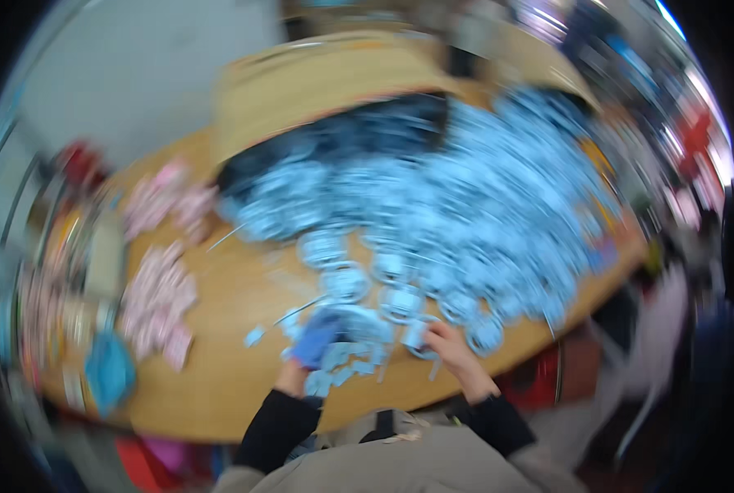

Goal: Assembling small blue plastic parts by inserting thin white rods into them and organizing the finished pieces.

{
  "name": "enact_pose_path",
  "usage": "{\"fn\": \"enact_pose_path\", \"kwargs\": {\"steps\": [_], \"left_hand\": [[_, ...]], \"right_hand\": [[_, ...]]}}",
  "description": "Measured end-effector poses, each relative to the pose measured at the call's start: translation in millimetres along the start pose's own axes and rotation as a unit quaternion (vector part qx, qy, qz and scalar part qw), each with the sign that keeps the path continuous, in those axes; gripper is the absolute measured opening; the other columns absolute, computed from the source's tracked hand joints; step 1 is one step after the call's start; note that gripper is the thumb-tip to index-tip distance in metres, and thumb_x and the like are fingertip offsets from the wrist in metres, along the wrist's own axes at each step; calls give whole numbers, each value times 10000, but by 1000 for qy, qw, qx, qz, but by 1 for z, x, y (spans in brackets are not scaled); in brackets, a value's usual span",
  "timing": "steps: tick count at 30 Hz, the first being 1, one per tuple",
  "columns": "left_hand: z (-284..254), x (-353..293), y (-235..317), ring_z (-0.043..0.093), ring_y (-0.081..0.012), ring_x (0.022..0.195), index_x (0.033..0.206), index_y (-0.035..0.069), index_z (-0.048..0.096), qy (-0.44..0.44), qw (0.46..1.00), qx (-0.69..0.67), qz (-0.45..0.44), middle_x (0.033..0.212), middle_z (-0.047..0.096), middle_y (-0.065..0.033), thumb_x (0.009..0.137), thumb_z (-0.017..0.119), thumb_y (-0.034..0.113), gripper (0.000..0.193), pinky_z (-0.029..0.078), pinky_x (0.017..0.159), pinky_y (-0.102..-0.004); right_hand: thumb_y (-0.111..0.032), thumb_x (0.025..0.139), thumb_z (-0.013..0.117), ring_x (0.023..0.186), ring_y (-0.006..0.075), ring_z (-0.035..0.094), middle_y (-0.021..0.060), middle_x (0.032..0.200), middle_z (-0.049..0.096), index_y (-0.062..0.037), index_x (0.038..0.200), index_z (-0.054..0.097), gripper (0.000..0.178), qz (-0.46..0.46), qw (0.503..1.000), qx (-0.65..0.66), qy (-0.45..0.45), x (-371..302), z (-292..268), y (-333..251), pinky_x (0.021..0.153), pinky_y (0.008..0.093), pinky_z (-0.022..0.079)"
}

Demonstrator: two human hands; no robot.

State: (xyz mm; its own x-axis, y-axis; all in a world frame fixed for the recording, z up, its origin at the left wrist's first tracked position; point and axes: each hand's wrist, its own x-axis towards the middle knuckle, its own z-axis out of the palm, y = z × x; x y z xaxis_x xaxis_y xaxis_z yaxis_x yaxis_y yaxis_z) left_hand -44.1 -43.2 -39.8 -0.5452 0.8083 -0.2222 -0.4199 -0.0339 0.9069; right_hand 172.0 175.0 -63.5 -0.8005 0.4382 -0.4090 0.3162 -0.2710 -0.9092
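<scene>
The right hand (455, 346) pinched a light blue ring (414, 334) near the front edge of the table (227, 394). The ring was round but blurry, with a fat blue patch on its left side. The left hand (318, 338), gloved in darker blue, was beside small blue bits (345, 374); I could not tell if it gripped anything.

Heavy motion blur, dark fisheye rim

main heap (482, 214) all over the tabletop (227, 394)'s right, running back into a carton (326, 78), smaller piles (157, 304) off left, loose bits (344, 375) up front, kinda in between
</scene>
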Motion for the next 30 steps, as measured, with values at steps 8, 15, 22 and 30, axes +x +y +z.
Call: {"fn": "enact_pose_path", "kwargs": {"steps": [8, 15, 22, 30], "left_hand": [[145, 3, -72, 589, -181, 932, 1090, 68, 621, 31, 941, 229, 247, 986, 617, -82, 890, 610, 167, 223, 484, 851, -318], [296, -78, -86, 616, -169, 942, 1223, 97, 588, 123, 967, 176, 136, 981, 622, -67, 931, 555, 289, 352, 505, 798, -304], [425, -143, -219, 613, -110, 916, 1221, 102, 565, 156, 916, -355, 105, 1051, 632, -16, 839, 716, 309, 460, 546, 738, -283], [491, -218, -250, 619, -130, 944, 1254, 77, 548, 261, 895, -325, 161, 1104, 639, -41, 834, 720, 312, 511, 539, 762, -271]], "right_hand": [[-209, 941, 548, 1029, 269, 592, 83, 1125, 620, -69, 1171, 548, 269, 122, 949, 214, -198, -61, -29, -57, 807, 434, 528], [-117, 933, 579, 1025, 193, 596, 126, 1191, 609, -33, 1020, 565, 121, -17, 954, 159, -253, -83, -166, -32, 898, 337, 478], [-102, 939, 560, 1026, 113, 544, 97, 1267, 542, -35, 950, 568, 69, -121, 927, -63, -349, -156, -192, 19, 895, 269, 420], [-157, 926, 614, 735, 58, 529, -5, 798, 608, -63, 885, 575, 110, -61, 952, -31, -298, -246, -237, 45, 684, 213, 424]]}}
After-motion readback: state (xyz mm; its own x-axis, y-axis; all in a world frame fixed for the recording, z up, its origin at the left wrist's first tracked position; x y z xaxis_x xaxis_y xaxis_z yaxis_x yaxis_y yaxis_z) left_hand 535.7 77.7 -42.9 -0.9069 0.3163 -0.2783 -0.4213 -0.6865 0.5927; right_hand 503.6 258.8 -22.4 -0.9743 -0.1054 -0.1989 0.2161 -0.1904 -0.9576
